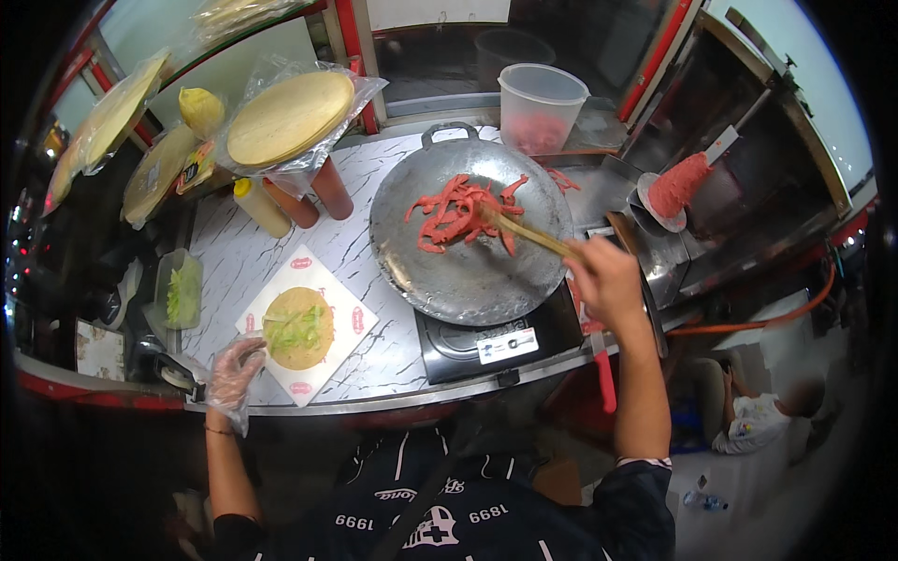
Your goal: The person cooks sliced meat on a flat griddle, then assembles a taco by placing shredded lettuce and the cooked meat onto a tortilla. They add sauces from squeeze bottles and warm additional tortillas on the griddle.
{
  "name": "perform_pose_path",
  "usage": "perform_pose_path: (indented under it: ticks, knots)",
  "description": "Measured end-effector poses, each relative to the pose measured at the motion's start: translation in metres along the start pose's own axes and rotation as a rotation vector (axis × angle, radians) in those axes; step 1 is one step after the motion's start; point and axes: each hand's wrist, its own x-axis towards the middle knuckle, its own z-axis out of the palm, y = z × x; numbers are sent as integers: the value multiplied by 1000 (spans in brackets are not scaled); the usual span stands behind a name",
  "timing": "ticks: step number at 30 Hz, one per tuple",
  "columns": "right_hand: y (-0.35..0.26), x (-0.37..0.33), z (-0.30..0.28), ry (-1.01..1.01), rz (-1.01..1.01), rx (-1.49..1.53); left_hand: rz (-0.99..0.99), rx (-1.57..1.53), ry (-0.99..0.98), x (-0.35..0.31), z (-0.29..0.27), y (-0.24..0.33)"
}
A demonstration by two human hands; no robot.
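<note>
My right hand (pixel 608 280) grips the handle of a wooden spatula (pixel 533 231). Its far end lies among red meat strips (pixel 449 213) in a wide metal pan (pixel 468 290). My left hand (pixel 236 376), in a clear plastic glove, rests at the left edge of a white paper sheet (pixel 313 374). Its fingers reach toward the tortilla, slightly bent, with nothing visible in them. On that sheet lies a round tortilla (pixel 320 351) topped with shredded lettuce (pixel 295 329).
The pan stands on a black cooktop (pixel 454 353). A red-handled knife (pixel 603 374) lies at right, below a cone of red meat (pixel 680 185). Sauce bottles (pixel 262 208), stacked tortillas (pixel 290 117), a lettuce tub (pixel 187 290) and a plastic bucket (pixel 541 98) surround the counter. A person (pixel 762 421) sits at right.
</note>
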Motion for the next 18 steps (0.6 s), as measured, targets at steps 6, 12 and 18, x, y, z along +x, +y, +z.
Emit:
perform_pose_path:
  ticks: [6,12,18]
  knots:
    - [23,52,8,-174,-171,51,-300,-264,-157,-68,4,48]
    - [55,44,-10,-35,-48,24,-656,-351,-352,-144,11,37]
    - [42,23,-1,-41,88,5,-1093,-334,-476,-192,8,-123]
